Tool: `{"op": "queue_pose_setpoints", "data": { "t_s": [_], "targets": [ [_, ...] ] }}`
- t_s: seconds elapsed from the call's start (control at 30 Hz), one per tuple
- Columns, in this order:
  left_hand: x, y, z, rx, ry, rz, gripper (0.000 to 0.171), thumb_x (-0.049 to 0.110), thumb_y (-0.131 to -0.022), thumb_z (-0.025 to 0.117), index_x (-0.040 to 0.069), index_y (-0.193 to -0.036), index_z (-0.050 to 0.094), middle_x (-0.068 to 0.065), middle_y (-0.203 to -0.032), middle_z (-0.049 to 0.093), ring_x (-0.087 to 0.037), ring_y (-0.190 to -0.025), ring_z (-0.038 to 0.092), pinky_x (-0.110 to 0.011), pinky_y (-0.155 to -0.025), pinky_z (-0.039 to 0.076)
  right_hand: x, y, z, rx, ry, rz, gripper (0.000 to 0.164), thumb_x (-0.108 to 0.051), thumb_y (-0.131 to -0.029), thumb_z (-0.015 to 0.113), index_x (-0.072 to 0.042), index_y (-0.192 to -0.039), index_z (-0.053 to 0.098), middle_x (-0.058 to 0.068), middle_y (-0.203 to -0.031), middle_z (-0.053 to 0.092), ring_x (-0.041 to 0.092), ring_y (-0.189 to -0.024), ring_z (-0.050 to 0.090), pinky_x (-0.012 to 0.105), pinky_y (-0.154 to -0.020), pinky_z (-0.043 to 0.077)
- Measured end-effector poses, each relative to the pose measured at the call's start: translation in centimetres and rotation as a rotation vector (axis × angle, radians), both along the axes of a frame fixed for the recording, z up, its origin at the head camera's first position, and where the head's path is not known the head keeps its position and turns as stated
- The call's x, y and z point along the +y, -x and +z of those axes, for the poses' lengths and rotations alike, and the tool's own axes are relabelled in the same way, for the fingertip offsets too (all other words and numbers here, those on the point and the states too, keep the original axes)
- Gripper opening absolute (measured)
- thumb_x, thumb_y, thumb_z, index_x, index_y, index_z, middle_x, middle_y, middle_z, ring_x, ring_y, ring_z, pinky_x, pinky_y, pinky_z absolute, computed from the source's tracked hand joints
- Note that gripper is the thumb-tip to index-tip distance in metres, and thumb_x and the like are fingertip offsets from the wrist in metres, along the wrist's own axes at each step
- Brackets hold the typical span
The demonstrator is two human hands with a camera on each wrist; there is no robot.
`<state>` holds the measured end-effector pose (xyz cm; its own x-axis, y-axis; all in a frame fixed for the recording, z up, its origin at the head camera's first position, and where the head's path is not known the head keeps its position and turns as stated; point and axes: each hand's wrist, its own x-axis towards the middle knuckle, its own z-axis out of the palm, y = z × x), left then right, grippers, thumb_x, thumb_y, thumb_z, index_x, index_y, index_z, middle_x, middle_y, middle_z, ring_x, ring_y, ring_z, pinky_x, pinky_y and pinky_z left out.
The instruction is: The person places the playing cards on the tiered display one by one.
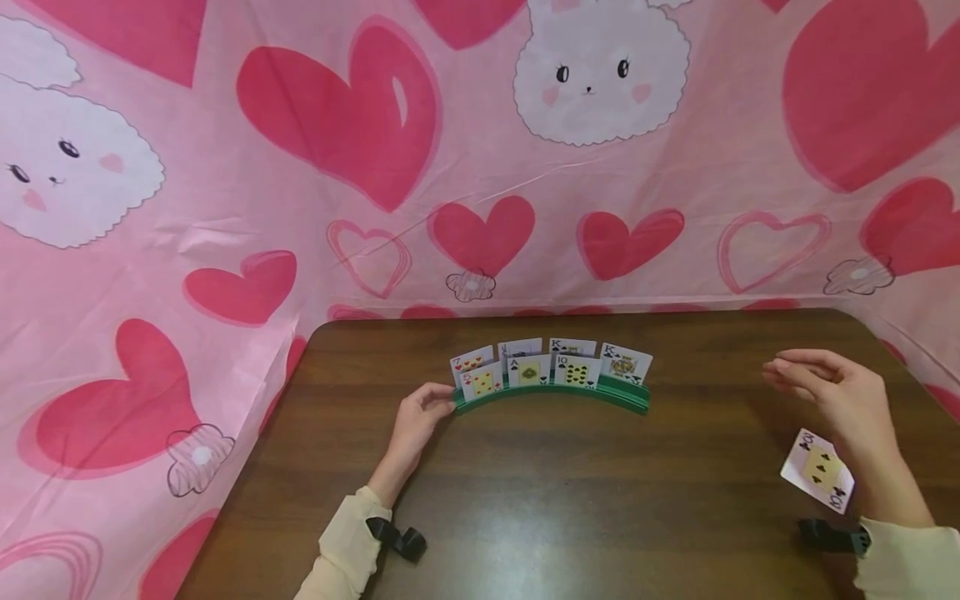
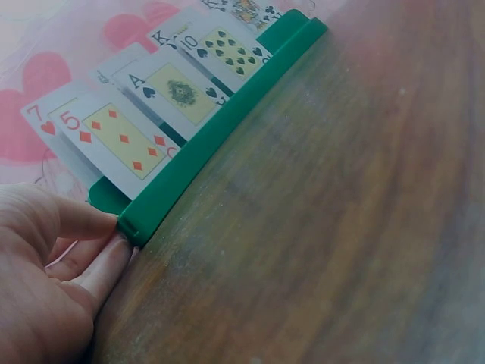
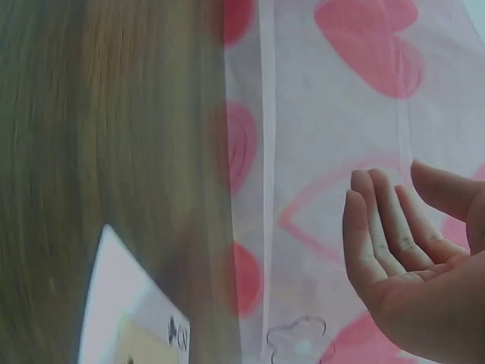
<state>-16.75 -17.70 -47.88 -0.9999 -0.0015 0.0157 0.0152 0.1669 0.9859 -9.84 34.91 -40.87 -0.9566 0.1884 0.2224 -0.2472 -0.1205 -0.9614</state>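
A curved green card holder (image 1: pixel 626 400) stands on the table with playing cards upright in two rows. Its front row has the 5 of diamonds (image 2: pixel 125 144), the ace of spades (image 2: pixel 178 91) and the 10 of spades (image 1: pixel 577 372). Behind them are the 7 of hearts (image 1: pixel 472 360), a partly hidden jack (image 1: pixel 520 348) and two kings, one a king of clubs (image 1: pixel 626 362). My left hand (image 1: pixel 416 421) pinches the holder's left end between thumb and fingers. Holding nothing, my right hand (image 1: pixel 851 400) hovers at the right, fingers loosely bent, near a loose clubs card (image 1: pixel 819 471).
The brown wooden table (image 1: pixel 525 500) has rounded far corners. A pink cloth (image 1: pixel 480 167) with hearts and rabbit faces hangs behind it and at its sides. Black straps (image 1: pixel 397 537) circle both wrists below cream sleeves.
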Motion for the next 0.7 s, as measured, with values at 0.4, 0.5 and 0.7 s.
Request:
{"op": "queue_pose_setpoints", "data": {
  "t_s": [0.4,0.5,0.7],
  "targets": [
    [-0.1,0.1,-0.2,0.005,-0.019,0.008,0.019,-0.004,-0.094,0.066,-0.007,-0.112,0.071,-0.015,-0.113,0.072,-0.016,-0.096,0.068,-0.026,-0.083,0.05,4.1,-1.1,-0.5,-0.093,-0.016,-0.031,0.027,0.003,-0.101,0.061,-0.018,-0.1,0.078,-0.005,-0.088,0.079,0.006,-0.076,0.075,0.017,-0.066,0.055],
    [-0.1,0.1,-0.2,0.001,-0.022,0.01,0.019,-0.004,-0.093,0.067,-0.006,-0.112,0.071,-0.015,-0.113,0.072,-0.016,-0.096,0.068,-0.026,-0.083,0.05,4.4,-1.2,-0.6,-0.08,0.001,-0.017,0.033,0.006,-0.102,0.056,-0.019,-0.099,0.079,-0.005,-0.088,0.078,0.006,-0.076,0.075,0.017,-0.066,0.055],
    [0.0,-0.1,-0.1,0.006,-0.028,-0.001,0.02,-0.003,-0.094,0.067,-0.009,-0.113,0.07,-0.018,-0.114,0.072,-0.016,-0.096,0.068,-0.025,-0.082,0.05,4.8,-1.4,-0.9,-0.109,0.01,0.008,0.038,0.007,-0.103,0.052,-0.02,-0.097,0.08,-0.005,-0.088,0.078,0.006,-0.076,0.075,0.017,-0.066,0.055]
  ]
}}
